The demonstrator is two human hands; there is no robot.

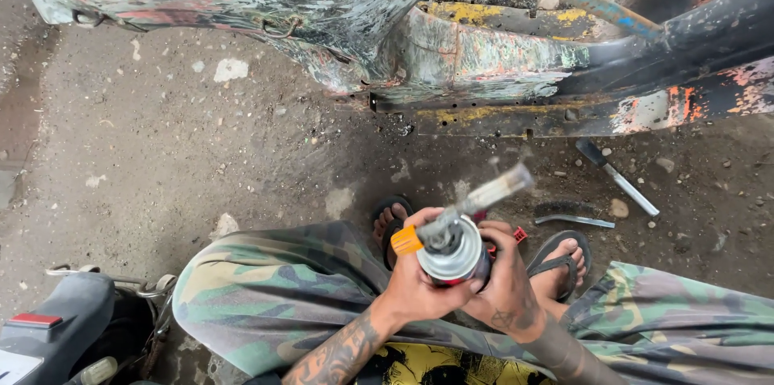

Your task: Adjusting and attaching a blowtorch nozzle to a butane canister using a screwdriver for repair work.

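Both hands hold a small gas canister (456, 260) with a shiny metal top, just above my knees. A torch head (442, 232) with an orange knob (406, 241) sits on the canister, and its metal nozzle (500, 188) points up and to the right. My left hand (419, 284) wraps the canister's left side, with fingers up by the torch head. My right hand (509, 280) grips the canister's right side. I am squatting in camouflage trousers (266, 296), with my sandalled feet (562, 260) under the canister.
A worn metal vehicle frame (451, 54) with flaking red, yellow and blue paint spans the top. A black-handled tool (617, 178) and a bent metal piece (574, 220) lie on the dirty concrete at right. Part of a dark motorcycle (56, 328) stands at bottom left.
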